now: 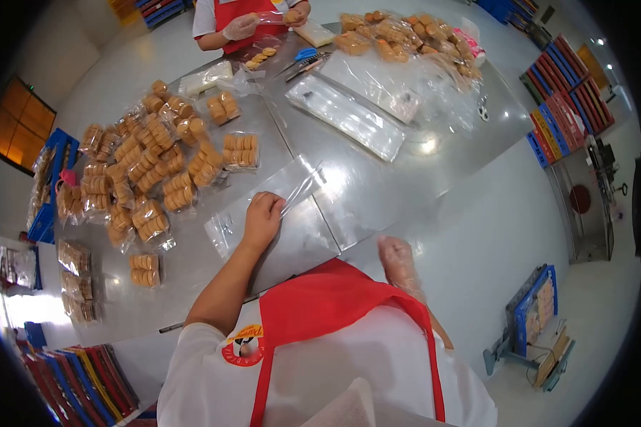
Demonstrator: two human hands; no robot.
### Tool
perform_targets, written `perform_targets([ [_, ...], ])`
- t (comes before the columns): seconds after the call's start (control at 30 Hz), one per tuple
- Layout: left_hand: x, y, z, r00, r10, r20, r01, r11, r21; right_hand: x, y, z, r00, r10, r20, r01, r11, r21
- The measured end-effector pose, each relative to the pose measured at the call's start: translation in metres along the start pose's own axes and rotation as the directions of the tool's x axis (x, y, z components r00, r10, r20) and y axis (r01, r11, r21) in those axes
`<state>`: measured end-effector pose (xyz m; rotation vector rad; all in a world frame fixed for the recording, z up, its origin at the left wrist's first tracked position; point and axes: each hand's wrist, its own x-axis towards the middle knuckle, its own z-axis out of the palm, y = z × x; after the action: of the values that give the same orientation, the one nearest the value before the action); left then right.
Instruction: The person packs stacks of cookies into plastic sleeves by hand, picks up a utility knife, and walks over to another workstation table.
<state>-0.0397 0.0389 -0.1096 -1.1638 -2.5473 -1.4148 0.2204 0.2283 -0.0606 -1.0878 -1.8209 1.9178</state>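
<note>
A clear plastic bag (303, 178) lies flat on the steel counter (221, 292), in front of the person, slanting from near the left forearm toward the seam. The bare left hand (263, 213) rests on its near edge, fingers curled down; the fingertips are tucked out of sight, so whether they pinch the film cannot be told. The right hand (397, 257), in a clear glove, is held just off the counter's near edge, apart from the bag. Its fingers look drawn in, but blur leaves their exact pose uncertain.

Left of the bag is a heap of wrapped round biscuits (149, 160), with one biscuit pack (241, 151) just beyond the bag.

The bag's outline is faint against the metal, and glare washes over the counter by its far end. Across the counter, a co-worker (228, 11) is cut off by the top border. A pale mesh piece (349, 407), cropped at the bottom, is hard to identify.
</note>
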Motion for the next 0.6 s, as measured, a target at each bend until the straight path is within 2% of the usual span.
perform_targets([
  [0.07,0.006,0.012,-0.005,0.994,-0.041,-0.104,0.043,0.999,0.020,0.024,-0.022,0.006,0.977,0.020,0.211,0.007,0.992,-0.128],
  [0.1,0.008,0.023,-0.008,0.985,-0.068,-0.158,0.073,0.997,0.025,0.040,-0.031,0.011,0.962,-0.005,0.273,0.037,0.993,-0.113],
  [0.17,0.015,0.062,-0.018,0.944,-0.280,-0.175,0.196,0.902,-0.385,0.071,-0.051,0.027,0.914,-0.050,0.402,0.088,0.993,-0.076],
  [0.2,0.021,0.082,-0.025,0.913,-0.372,-0.165,0.220,0.793,-0.569,0.089,-0.060,0.036,0.890,-0.221,0.399,0.261,0.964,-0.046],
  [0.23,0.024,0.102,-0.031,0.917,-0.365,-0.159,0.195,0.760,-0.620,0.106,-0.068,0.046,0.835,-0.386,0.393,0.424,0.906,-0.011],
  [0.3,0.027,0.136,-0.037,0.925,-0.344,-0.161,0.132,0.688,-0.713,0.124,-0.112,0.068,0.784,-0.449,0.429,0.373,0.893,0.252],
  [0.37,0.027,0.151,-0.034,0.930,-0.329,-0.163,0.131,0.713,-0.689,0.133,-0.149,0.078,0.715,-0.490,0.499,0.361,0.869,0.337],
  [0.43,0.024,0.158,-0.032,0.926,-0.338,-0.168,0.145,0.731,-0.667,0.139,-0.173,0.086,0.608,-0.508,0.610,0.443,0.855,0.270],
  [0.53,0.033,0.175,-0.036,0.818,-0.404,-0.410,-0.011,0.701,-0.713,0.135,-0.190,0.099,0.325,-0.646,0.691,0.785,0.592,0.185],
  [0.57,0.038,0.181,-0.039,0.739,-0.478,-0.475,-0.063,0.653,-0.754,0.131,-0.188,0.103,0.242,-0.533,0.810,0.777,0.607,0.167],
  [0.6,0.036,0.178,-0.043,0.733,-0.458,-0.502,-0.101,0.657,-0.747,0.126,-0.188,0.106,0.218,-0.513,0.830,0.751,0.632,0.193],
])
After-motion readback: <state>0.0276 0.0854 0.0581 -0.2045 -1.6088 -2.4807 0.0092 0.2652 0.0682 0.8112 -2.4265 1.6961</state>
